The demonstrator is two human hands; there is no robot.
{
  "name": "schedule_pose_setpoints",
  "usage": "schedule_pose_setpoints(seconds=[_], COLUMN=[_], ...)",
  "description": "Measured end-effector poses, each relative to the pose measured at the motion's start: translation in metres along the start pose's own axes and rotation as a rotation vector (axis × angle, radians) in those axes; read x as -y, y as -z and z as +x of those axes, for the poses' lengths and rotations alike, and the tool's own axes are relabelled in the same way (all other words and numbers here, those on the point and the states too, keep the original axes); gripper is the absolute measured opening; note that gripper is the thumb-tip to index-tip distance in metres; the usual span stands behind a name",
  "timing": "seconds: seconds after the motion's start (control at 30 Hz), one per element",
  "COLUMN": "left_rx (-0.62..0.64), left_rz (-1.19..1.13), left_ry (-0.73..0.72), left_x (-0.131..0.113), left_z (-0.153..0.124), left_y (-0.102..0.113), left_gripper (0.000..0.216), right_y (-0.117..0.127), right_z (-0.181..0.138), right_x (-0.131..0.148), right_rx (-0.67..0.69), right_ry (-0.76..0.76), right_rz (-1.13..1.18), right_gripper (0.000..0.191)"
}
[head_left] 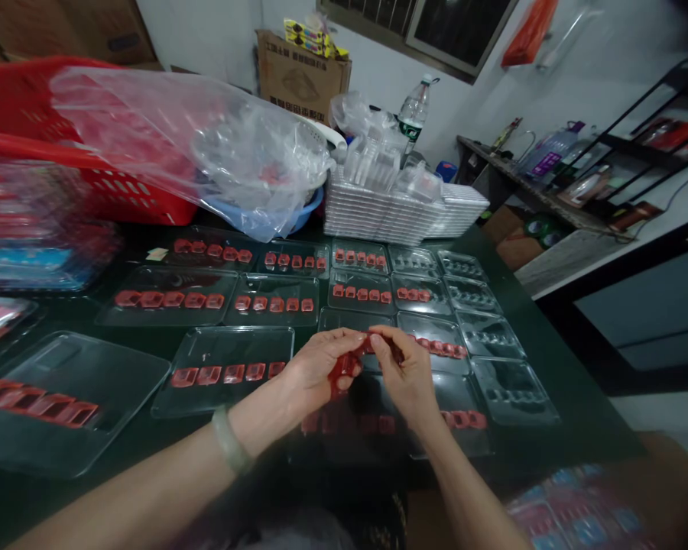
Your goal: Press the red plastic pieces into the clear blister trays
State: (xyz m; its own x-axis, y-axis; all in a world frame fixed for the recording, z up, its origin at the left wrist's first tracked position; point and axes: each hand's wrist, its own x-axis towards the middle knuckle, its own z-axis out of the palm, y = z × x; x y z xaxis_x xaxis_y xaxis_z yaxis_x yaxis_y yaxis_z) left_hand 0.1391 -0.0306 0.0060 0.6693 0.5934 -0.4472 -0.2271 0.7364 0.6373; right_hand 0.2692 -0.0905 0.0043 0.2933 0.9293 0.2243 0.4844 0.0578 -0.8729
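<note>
Both hands meet above the middle of the green table. My left hand [321,363], with a pale bangle [231,441] on the wrist, is closed around several small red translucent plastic pieces [344,368]. My right hand [406,373] pinches at a red piece beside the left fingertips; its exact shape is hidden by the fingers. Under and around the hands lie clear plastic trays [246,341], many with a row of red pieces [234,373] set in them. On the right, a tray [513,374] shows bare moulded slots.
Behind the trays stand a stack of clear trays [378,210], a blue basin [306,214] under plastic film, and a red basket [143,195]. Blurred packed trays [34,229] are piled at left. A water bottle [416,111] and a cardboard box [301,80] are at the wall.
</note>
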Motion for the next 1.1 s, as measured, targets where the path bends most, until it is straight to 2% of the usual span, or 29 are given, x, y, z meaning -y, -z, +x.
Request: schedule_pose_setpoints(seconds=[0.13,0.3,0.4,0.5,0.57,0.67,0.77,0.9,1.1], left_rx=[-0.002,0.029,0.086,0.118,0.11,0.086,0.072,0.07,0.06], left_rz=[-0.028,-0.12,-0.155,-0.147,-0.135,-0.12,-0.114,-0.106,-0.108], left_ry=[0.04,0.218,0.256,0.243,0.225,0.201,0.2,0.19,0.188], left_x=[0.0,-0.002,-0.004,-0.007,-0.009,-0.012,-0.016,-0.021,-0.025], left_z=[0.005,0.013,0.014,0.013,0.013,0.016,0.019,0.023,0.029], left_y=[-0.002,-0.003,-0.001,0.001,0.002,0.003,0.004,0.002,-0.006], left_gripper=[0.011,0.013,0.016,0.015,0.014,0.014,0.015,0.014,0.012], right_y=[0.0,0.014,0.045,0.088,0.112,0.128,0.128,0.131,0.135], right_z=[-0.004,-0.001,0.029,0.076,0.106,0.133,0.141,0.14,0.131], right_x=[0.002,-0.007,-0.032,-0.072,-0.1,-0.133,-0.151,-0.155,-0.144], right_rx=[0.047,0.104,0.002,-0.206,-0.202,-0.129,-0.05,0.042,0.123], right_ry=[0.099,0.072,0.083,0.033,0.005,0.005,0.045,0.11,0.173], right_rz=[-0.064,-0.041,-0.192,-0.604,-0.682,-0.728,-0.75,-0.773,-0.838], right_gripper=[0.019,0.016,0.021,0.024,0.02,0.015,0.015,0.015,0.017])
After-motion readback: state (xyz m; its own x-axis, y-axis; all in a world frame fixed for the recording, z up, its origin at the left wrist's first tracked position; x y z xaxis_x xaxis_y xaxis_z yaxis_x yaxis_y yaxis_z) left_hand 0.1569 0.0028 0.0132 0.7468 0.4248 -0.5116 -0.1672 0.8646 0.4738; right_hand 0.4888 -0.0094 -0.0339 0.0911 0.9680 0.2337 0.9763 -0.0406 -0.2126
